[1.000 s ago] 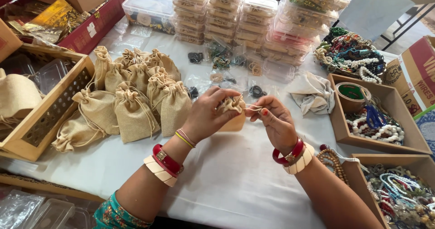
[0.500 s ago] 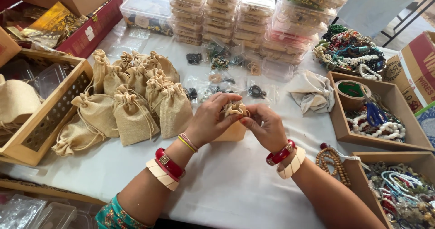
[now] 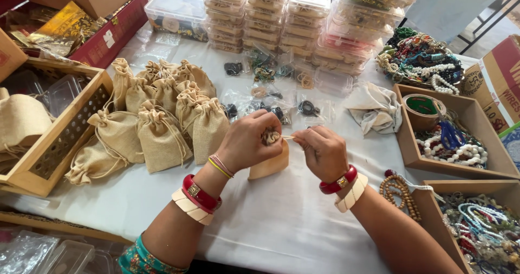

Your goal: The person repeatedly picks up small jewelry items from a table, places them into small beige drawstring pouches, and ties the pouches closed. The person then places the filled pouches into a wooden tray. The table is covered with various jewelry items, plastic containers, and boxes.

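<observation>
Small tan burlap drawstring pouch point(image 3: 269, 163) at table centre, base resting on the white tablecloth point(image 3: 281, 225), neck bunched into tight gathers. Left hand point(image 3: 250, 139) clamped round the gathered neck; right hand point(image 3: 323, 150) just beside it, fingertips pinched together on the pale drawstring end point(image 3: 288, 138) running out sideways from the neck. Bare cloth lies in front of the pouch toward the near edge; less room behind, where small clear packets with dark trinkets point(image 3: 271, 98) are scattered. Left of the hands, a cluster of matching filled burlap pouches point(image 3: 157, 117) stands upright, touching one another. Far left, a wooden crate with a perforated side point(image 3: 65, 138) holds flat burlap bags and clear plastic tubs. At the back, stacked clear lidded plastic boxes point(image 3: 281, 8). Right, an open cardboard tray point(image 3: 411, 155) holds a tape roll, blue-handled scissors and white beads; a nearer tray point(image 3: 433, 220) holds mixed bead strings
</observation>
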